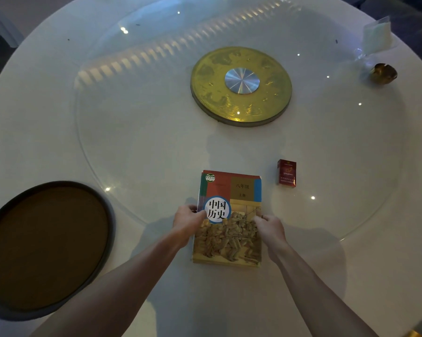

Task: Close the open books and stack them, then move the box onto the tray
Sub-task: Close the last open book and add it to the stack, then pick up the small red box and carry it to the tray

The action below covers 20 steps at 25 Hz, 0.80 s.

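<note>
Near the table's front edge, both hands (189, 221) (269, 228) clasp the closed history textbook (229, 229) by its sides, squaring the stack.

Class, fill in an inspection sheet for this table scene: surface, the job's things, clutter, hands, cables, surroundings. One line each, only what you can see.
Surface: round white table with a glass turntable on a gold hub.
Job's things: closed books stacked near the front edge, history textbook on top; small red box lying on the glass to their right, not yet on the tray; round dark-rimmed tray at the left, nothing in it.
Clutter: clear plastic packet and a small gold object at the far right.
Hands: left hand and right hand grip the stack's sides.
Cables: nothing seen.
Surroundings: dim; little visible beyond the table.
</note>
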Tool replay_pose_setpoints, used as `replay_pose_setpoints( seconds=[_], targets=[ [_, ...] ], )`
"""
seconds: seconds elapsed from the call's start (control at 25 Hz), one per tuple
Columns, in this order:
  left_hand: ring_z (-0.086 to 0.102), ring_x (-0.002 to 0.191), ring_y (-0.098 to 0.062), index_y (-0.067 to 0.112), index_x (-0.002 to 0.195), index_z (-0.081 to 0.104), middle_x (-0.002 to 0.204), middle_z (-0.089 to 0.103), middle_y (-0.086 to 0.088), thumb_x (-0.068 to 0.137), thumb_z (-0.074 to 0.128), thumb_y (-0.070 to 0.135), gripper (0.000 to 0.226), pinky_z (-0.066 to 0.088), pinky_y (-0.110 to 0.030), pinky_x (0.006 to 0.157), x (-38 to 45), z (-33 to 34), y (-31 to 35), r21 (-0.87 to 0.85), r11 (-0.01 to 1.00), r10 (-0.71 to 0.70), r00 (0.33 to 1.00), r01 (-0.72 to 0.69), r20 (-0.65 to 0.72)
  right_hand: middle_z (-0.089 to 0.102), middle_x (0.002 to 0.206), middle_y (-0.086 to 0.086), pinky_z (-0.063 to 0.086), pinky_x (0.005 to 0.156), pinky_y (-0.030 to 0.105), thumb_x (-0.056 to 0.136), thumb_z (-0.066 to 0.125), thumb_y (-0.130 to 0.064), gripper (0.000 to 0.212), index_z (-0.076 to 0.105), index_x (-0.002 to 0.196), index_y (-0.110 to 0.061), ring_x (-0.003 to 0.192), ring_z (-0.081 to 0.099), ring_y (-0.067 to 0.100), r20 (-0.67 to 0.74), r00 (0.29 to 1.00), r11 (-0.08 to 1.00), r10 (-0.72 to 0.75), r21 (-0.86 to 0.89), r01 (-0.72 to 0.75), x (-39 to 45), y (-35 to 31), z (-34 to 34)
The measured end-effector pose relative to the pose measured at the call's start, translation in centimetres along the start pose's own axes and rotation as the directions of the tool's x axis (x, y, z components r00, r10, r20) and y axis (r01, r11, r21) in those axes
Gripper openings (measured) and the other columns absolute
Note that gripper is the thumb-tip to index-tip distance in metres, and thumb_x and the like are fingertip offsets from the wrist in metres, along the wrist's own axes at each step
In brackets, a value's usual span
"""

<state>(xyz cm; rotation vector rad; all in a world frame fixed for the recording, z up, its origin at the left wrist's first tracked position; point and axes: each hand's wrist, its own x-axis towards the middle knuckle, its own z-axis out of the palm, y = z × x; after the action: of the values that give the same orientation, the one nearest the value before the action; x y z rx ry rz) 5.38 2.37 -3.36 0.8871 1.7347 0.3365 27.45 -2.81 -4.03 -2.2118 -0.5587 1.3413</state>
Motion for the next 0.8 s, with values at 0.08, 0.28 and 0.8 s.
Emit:
replay_pose_setpoints(
  seconds=[0.08, 0.28, 0.8],
  targets=[
    [0.069, 0.086, -0.012, 0.007, 0.115, 0.073, 0.099, 0.076, -0.005, 0.086, 0.071, 0.016, 0.03, 0.05, -0.021, 0.058, 0.0, 0.0, 0.0, -0.001, 1.0, 0.005, 1.0, -0.005, 0.003, 0.08, 0.094, 0.013, 0.061, 0.08, 0.043, 0.09, 0.064, -0.021, 0.02, 0.077, 0.093, -0.005, 0.091, 0.075, 0.028, 0.015, 1.0, 1.0, 0.0, -0.011, 0.0, 0.0, -0.1, 0.1],
    [0.073, 0.085, -0.016, 0.014, 0.106, 0.079, 0.093, 0.079, 0.0, 0.085, 0.075, 0.019, 0.022, 0.063, -0.038, 0.071, -0.1, 0.3, -0.1, 0.033, 0.999, 0.02, 0.999, -0.019, -0.035, 0.077, 0.091, 0.01, 0.062, 0.085, 0.053, 0.094, 0.067, -0.021, 0.014, 0.075, 0.091, -0.01, 0.089, 0.073, 0.031, -0.069, 0.995, 0.982, -0.069, -0.182, 0.056, 0.1, -0.2, 0.5],
    [0.066, 0.099, -0.023, 0.008, 0.119, 0.065, 0.116, 0.067, -0.011, 0.083, 0.074, 0.03, 0.043, 0.06, -0.04, 0.078, 3.8, 0.8, 6.7, 0.198, 0.979, 0.073, 0.988, -0.046, -0.133, 0.076, 0.102, 0.004, 0.061, 0.09, 0.046, 0.096, 0.069, -0.03, 0.012, 0.074, 0.097, -0.019, 0.1, 0.072, 0.024, -0.065, 0.994, 0.99, -0.089, -0.116, 0.081, 3.7, -4.7, -1.0]
  ],
)
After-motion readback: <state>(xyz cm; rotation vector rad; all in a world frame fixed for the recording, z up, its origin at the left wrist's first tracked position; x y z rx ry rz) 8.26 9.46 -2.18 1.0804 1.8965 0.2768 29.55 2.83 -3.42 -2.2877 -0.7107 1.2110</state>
